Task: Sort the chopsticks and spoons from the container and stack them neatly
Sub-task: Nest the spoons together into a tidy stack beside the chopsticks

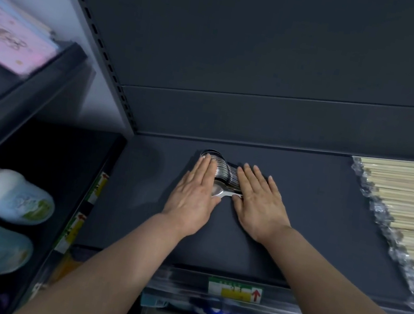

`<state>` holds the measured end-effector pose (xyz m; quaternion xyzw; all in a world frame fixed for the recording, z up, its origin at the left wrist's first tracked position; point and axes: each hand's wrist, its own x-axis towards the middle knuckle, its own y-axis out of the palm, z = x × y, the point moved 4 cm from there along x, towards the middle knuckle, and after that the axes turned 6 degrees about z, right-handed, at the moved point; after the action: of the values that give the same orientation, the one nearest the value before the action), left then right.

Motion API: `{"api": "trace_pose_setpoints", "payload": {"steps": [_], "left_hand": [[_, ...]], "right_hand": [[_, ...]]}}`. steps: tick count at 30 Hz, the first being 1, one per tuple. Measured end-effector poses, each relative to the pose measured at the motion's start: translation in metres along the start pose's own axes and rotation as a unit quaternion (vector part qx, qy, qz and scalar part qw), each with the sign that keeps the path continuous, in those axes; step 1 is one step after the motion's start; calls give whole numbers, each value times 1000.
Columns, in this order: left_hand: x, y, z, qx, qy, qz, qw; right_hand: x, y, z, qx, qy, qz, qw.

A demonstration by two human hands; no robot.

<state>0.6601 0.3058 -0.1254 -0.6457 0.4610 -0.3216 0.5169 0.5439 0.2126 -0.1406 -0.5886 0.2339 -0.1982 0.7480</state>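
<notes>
Left hand (192, 195) and right hand (258, 202), fingers straight and flat, flank the nested spoon row (225, 173) on the shelf (311, 229), apparently squaring it; chopsticks (411, 207) lie stacked well apart.

Left hand (194, 195) and right hand (258, 201): bare, ungloved. Left forearm (114, 264) and right forearm (330, 281): bare up to the lower picture edge. A small pale glint shows on one right-hand finger; too small to identify.
</notes>
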Motion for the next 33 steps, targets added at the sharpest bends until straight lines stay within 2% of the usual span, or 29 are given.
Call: {"api": "trace_pose_setpoints", "payload": {"steps": [8, 18, 28, 33], "left_hand": [[-4, 1, -4, -62, -28, 20, 998], [-12, 3, -6, -40, -48, 20, 998], [-28, 5, -14, -38, -76, 47, 995], [-22, -4, -18, -47, -68, 37, 996]], "right_hand": [[-2, -1, 0, -3, -11, 4, 1000], [-7, -2, -2, 0, -31, 1, 1000], [-15, -1, -4, -1, -52, 48, 997], [-15, 0, -6, -8, -60, 57, 997]]}}
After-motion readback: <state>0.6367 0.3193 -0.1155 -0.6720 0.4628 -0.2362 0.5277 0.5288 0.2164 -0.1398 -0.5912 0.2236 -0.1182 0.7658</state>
